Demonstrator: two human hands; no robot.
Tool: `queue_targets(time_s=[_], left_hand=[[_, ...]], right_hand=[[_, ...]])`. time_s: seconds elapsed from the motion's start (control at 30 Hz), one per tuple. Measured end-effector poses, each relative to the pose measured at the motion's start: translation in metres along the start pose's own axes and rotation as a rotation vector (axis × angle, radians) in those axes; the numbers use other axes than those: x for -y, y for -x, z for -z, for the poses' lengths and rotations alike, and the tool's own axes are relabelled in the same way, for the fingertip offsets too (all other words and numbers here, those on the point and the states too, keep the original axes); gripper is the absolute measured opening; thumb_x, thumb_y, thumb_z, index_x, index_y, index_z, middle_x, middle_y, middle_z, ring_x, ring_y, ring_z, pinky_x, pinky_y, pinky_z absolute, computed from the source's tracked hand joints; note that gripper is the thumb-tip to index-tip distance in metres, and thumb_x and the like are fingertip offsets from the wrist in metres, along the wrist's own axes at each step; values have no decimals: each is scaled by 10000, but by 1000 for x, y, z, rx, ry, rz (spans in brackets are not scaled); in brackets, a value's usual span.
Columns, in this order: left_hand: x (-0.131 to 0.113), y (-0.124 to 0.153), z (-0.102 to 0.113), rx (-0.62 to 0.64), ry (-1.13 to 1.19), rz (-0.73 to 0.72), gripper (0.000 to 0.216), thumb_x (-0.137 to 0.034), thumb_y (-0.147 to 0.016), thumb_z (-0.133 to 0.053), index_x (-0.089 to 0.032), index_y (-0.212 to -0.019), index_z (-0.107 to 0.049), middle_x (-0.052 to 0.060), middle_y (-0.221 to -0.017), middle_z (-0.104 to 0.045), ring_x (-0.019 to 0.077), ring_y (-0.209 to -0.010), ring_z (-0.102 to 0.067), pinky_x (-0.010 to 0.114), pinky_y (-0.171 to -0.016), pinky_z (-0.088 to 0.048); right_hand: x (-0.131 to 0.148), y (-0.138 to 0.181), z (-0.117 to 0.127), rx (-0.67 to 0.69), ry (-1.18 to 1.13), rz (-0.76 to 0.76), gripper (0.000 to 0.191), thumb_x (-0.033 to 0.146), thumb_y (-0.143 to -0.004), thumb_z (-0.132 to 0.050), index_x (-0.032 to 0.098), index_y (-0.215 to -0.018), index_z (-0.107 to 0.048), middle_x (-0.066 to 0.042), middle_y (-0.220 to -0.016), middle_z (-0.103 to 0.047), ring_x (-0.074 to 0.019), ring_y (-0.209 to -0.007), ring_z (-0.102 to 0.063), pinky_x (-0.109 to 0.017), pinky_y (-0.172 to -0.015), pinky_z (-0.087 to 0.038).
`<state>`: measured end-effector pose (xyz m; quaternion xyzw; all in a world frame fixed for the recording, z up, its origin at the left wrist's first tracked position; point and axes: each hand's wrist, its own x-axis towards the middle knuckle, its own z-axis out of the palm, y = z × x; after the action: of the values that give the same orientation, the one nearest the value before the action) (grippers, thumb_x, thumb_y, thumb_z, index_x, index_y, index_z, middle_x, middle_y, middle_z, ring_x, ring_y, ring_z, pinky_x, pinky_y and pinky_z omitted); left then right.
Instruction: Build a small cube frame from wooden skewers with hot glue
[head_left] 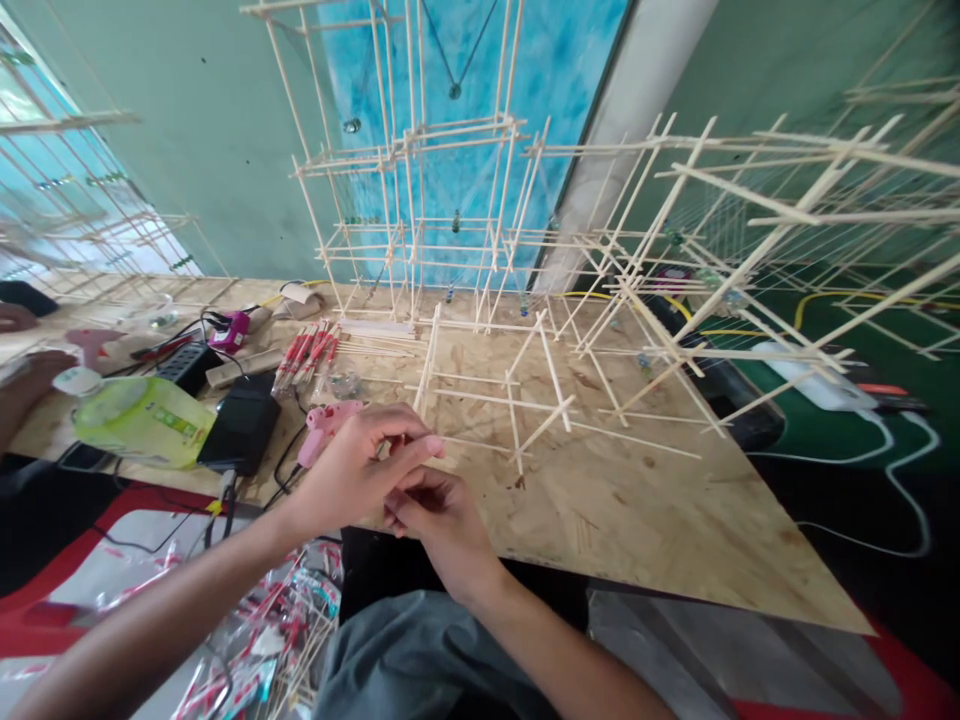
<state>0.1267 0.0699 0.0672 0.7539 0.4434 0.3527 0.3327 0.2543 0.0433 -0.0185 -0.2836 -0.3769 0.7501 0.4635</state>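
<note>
My left hand (379,455) and my right hand (439,520) meet over the near edge of the wooden board table (630,510). Both have their fingers curled and pinched together, the left slightly above the right. Whatever lies between the fingertips is hidden or too small to make out. Just beyond them stands a small frame of thin wooden sticks (495,400), joined at the corners. A pink glue gun (324,430) lies beside my left hand, partly covered by it.
Tall stick frames (409,140) rise at the back, and a tangled one (697,260) leans at right. A green-yellow bottle (142,420), a black box (240,425) and red-wrapped sticks (306,355) lie left. Another person's arm (30,385) rests at far left. Wrappers (277,620) fill the space below.
</note>
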Motion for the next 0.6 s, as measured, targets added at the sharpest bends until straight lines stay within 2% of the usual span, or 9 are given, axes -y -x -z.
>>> queue_targets(time_s=[0.1, 0.23, 0.3, 0.47, 0.6], left_hand=[[7, 8, 8, -44, -30, -21, 296, -313, -963, -662, -173, -706, -709, 28, -730, -699, 161, -736, -629, 284, -747, -493], [19, 25, 14, -49, 16, 11, 171, -316, -922, -734, -193, -831, -809, 54, -823, -796, 187, -761, -702, 284, -735, -546], [21, 32, 12, -55, 52, 45, 139, -328, -891, -772, -203, -896, -833, 60, -838, -814, 200, -763, -732, 280, -711, -576], [18, 39, -4, -78, 89, 70, 224, -281, -839, -820, -192, -1045, -813, 61, -915, -818, 205, -801, -775, 279, -744, -632], [18, 37, -11, -124, -120, -73, 208, -218, -879, -781, -227, -1086, -799, 33, -896, -818, 182, -779, -773, 253, -731, -621]], right_hand=[[10, 3, 11, -16, -56, -38, 299, 444, -690, -908, 192, -719, -750, 18, -618, -674, -85, -526, -556, -207, -519, -466], [25, 7, 23, -27, -127, -50, 262, 392, -684, -927, 197, -709, -754, 4, -675, -694, -72, -549, -561, -178, -498, -432], [31, 8, 27, -30, -151, -56, 247, 372, -679, -934, 200, -702, -759, -3, -714, -712, -64, -553, -562, -167, -489, -419], [36, 8, 30, -14, -170, -65, 239, 355, -672, -938, 195, -696, -762, -22, -778, -740, -62, -561, -557, -162, -475, -406], [37, 10, 32, 0, -122, -74, 263, 377, -688, -930, 186, -684, -749, -22, -726, -733, -60, -542, -539, -158, -464, -391]])
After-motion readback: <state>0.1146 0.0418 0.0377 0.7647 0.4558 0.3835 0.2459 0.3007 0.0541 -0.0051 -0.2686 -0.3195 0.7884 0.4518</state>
